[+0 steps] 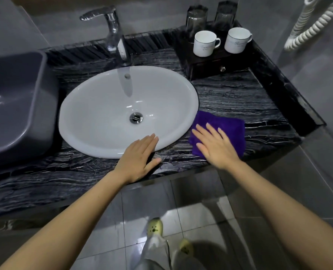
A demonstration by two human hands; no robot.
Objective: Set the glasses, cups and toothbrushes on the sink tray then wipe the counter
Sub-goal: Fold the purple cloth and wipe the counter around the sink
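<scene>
Pressing flat right hand [216,147] on purple cloth [228,129], black marble counter [239,98], left hand [138,158] splayed, grey tiles

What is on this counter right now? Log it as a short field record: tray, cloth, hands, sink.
tray: dark wooden tray at back right, holding two white cups and two upturned glasses
toothbrushes: none visible
cloth: purple cloth flat on marble counter
right hand: pressed flat on cloth
left hand: resting at sink rim
</scene>
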